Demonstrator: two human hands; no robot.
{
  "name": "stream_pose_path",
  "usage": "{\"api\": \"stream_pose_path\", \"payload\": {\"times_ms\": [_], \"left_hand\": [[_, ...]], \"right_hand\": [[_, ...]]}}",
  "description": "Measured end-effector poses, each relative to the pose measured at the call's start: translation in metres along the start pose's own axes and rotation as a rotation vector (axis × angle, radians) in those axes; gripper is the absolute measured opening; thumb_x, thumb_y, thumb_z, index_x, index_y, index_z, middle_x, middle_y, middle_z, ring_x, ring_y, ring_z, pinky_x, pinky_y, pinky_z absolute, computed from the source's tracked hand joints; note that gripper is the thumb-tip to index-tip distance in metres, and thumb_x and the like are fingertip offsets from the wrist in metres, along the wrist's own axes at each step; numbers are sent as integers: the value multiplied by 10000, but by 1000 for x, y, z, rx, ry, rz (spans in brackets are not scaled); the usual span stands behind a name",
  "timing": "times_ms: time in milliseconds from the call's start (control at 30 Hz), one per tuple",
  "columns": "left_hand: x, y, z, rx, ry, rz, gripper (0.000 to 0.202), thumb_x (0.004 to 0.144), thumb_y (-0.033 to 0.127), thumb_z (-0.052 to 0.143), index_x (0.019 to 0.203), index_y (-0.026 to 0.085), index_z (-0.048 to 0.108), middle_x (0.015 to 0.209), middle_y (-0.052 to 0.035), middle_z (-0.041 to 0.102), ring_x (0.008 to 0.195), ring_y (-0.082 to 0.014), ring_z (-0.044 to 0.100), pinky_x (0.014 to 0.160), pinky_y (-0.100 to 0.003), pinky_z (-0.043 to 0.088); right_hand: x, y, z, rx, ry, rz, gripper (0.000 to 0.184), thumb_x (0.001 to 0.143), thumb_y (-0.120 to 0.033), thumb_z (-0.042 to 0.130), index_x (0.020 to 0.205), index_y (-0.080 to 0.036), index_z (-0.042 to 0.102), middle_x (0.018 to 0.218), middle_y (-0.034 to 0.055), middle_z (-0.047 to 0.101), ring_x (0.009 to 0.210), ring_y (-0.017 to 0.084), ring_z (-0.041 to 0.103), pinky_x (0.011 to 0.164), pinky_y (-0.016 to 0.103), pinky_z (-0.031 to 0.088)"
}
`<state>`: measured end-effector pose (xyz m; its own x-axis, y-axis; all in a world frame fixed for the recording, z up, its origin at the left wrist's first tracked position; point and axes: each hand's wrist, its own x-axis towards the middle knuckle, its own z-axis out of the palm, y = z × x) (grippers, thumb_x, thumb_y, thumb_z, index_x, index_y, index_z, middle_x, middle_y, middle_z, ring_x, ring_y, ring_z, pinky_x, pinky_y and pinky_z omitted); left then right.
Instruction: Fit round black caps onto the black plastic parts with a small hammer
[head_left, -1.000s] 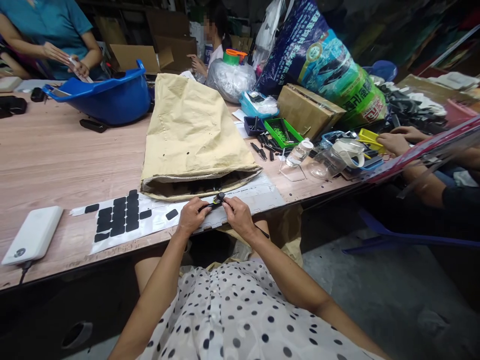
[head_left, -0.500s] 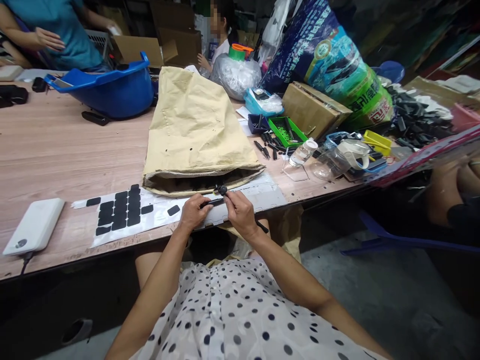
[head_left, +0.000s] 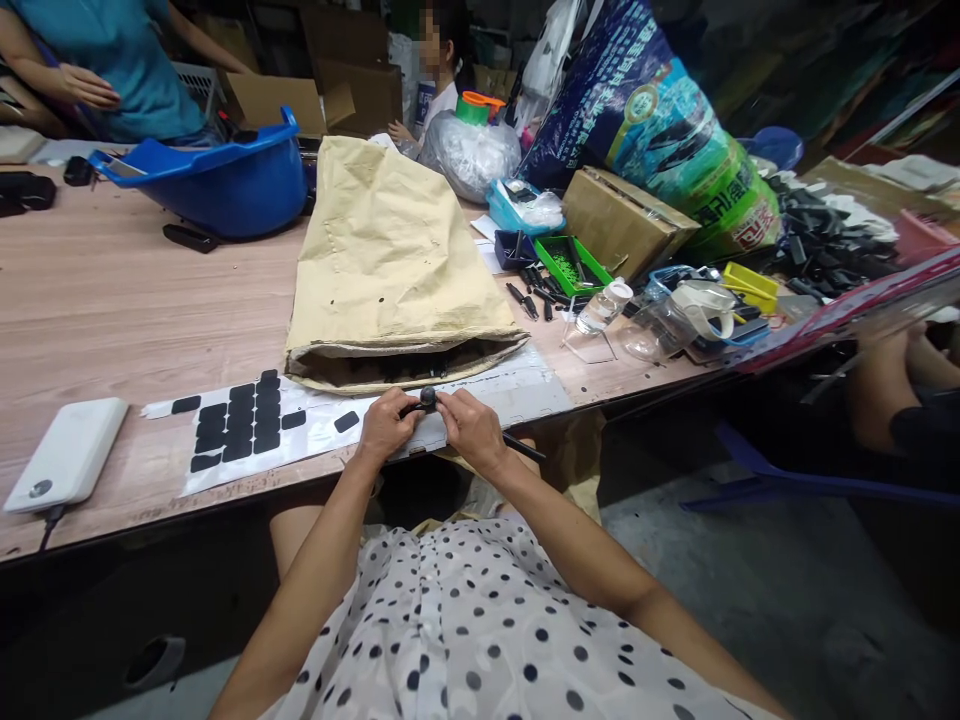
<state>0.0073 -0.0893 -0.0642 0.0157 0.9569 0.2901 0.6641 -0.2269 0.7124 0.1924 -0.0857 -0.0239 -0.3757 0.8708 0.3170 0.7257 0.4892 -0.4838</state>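
Observation:
My left hand (head_left: 387, 428) is closed at the table edge, thumb and fingers pinching a black part that they mostly cover. Against it, my right hand (head_left: 472, 428) presses a small rounded black piece (head_left: 428, 397) with thumb and fingertips. A thin black stick (head_left: 525, 447) juts out behind the right hand, seemingly tucked in its palm; its other end is hidden. Just beyond both hands lies a tan paper sack (head_left: 390, 260), its dark mouth facing me. To the left, a white backing sheet (head_left: 259, 465) carries several black rounded-square pads (head_left: 240, 420).
A white power bank (head_left: 67, 455) with a cable lies at the left. Behind stands a blue basin (head_left: 217, 185). On the right are a green tray (head_left: 574, 262), a small bottle (head_left: 604, 305), a cardboard box (head_left: 626, 220) and a large printed bag (head_left: 675, 130). Other people sit nearby.
My right hand has moved slightly left and lowered the rounded black piece onto the part in my left hand. The black stick now points out farther to the right.

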Motion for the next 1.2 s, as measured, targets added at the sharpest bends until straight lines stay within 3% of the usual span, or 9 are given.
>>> {"api": "stream_pose_path", "payload": {"times_ms": [67,233,500,700,833,1033,1200], "left_hand": [[0,1,-1,4,-3,-6,112,801,243,672,865,244,764,776,-15,663,733,-182,613,692,-296,497],[1,4,-3,-19,-21,-25,147,865,299,613,862,247,750,795,-18,662,768,-188,613,730,-296,499],[2,5,-5,-12,-22,-66,256,921,334,519,747,245,685,746,-15,607,741,-184,582,688,-290,461],[2,9,-10,-24,-29,-72,369,937,365,455,595,231,491,683,-4,539,670,-166,527,627,-288,402],[3,12,-14,-50,-34,-83,393,940,385,418,578,232,402,658,0,504,642,-161,497,619,-294,381],[4,16,-18,-111,-30,-109,375,916,412,416,585,236,400,643,5,470,631,-161,477,619,-291,389],[-20,46,-33,-222,-132,-199,380,909,498,436,654,225,502,670,12,523,660,-160,507,645,-277,425]], "right_hand": [[0,3,2,-11,-24,26,308,997,-281,483,1177,-251,731,950,77,705,868,209,660,765,275,530],[1,19,-2,26,96,85,320,1000,-293,464,1172,-246,730,961,78,703,909,214,657,808,291,519],[-7,55,-7,-98,186,147,287,973,-272,506,1133,-277,744,924,58,693,845,216,627,717,286,475],[4,75,-3,-215,146,121,243,956,-237,569,1109,-259,757,902,92,692,868,250,547,755,337,425],[9,78,2,-242,138,130,254,967,-248,558,1137,-257,746,920,106,681,906,272,517,757,358,395],[10,72,8,-280,146,137,258,967,-249,544,1128,-237,745,947,100,666,917,260,521,772,347,383],[10,73,11,-308,175,104,251,970,-248,534,1114,-244,740,937,82,656,896,243,511,774,332,373]]}}
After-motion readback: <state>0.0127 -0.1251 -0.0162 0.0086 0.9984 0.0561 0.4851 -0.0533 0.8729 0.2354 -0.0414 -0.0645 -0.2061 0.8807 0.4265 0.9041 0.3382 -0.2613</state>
